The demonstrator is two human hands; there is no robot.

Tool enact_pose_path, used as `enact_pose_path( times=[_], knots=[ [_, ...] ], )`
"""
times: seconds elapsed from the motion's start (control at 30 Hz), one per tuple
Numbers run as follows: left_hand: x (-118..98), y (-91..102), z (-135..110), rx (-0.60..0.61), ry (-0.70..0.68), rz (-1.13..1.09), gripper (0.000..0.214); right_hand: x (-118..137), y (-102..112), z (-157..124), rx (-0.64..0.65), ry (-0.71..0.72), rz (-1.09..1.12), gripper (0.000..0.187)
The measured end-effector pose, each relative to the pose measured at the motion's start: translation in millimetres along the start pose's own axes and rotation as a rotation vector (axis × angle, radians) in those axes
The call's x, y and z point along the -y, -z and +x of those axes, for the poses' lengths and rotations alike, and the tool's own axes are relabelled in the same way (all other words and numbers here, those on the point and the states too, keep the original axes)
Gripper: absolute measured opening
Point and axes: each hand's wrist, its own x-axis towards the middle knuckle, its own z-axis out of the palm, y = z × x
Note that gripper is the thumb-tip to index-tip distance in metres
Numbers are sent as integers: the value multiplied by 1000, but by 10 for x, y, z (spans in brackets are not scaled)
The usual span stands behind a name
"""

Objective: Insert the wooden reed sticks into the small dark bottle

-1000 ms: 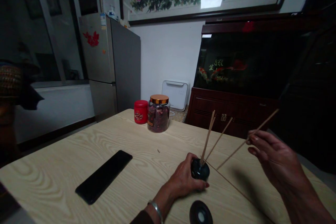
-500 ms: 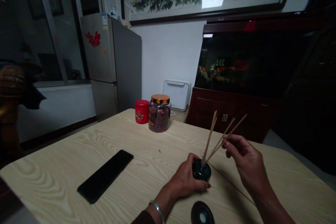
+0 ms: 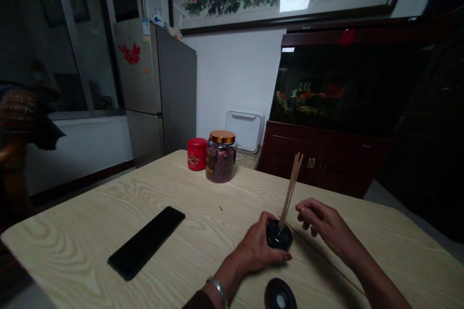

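My left hand (image 3: pixel 255 248) is wrapped round a small dark round bottle (image 3: pixel 279 235) standing on the pale wooden table (image 3: pixel 90 231). Several thin reed sticks (image 3: pixel 291 188) stand in the bottle's neck, bunched together and leaning slightly right. My right hand (image 3: pixel 321 224) hovers just right of the sticks, fingers loosely curled and apart, holding nothing. One more thin stick (image 3: pixel 335 268) lies flat on the table under my right forearm. The bottle's dark round cap (image 3: pixel 280 295) lies near the front edge, below the bottle.
A black phone (image 3: pixel 147 242) lies on the left of the table. A glass jar with a copper lid (image 3: pixel 221 156) and a red tin (image 3: pixel 196 154) stand at the far edge. Behind are a grey fridge (image 3: pixel 155 87) and a dark fish-tank cabinet (image 3: pixel 326 106).
My right hand set its stick into the bottle and let go, then dropped lower beside the sticks. The sticks, spread apart before, now stand bunched together. My left hand has kept its hold.
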Motion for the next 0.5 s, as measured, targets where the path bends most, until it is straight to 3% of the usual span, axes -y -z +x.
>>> enact_pose_path(
  times=[0.13, 0.23, 0.5],
  knots=[
    [13, -8, -3, 6, 23, -8, 74, -362, 122, -31, 112, -87, -599, 17],
    [29, -14, -3, 1, 17, -4, 73, -553, 87, -79, 197, -190, -942, 17],
    [46, -11, 5, 1, 18, 10, 74, -554, 2, -116, 220, -188, -973, 22]
  ],
)
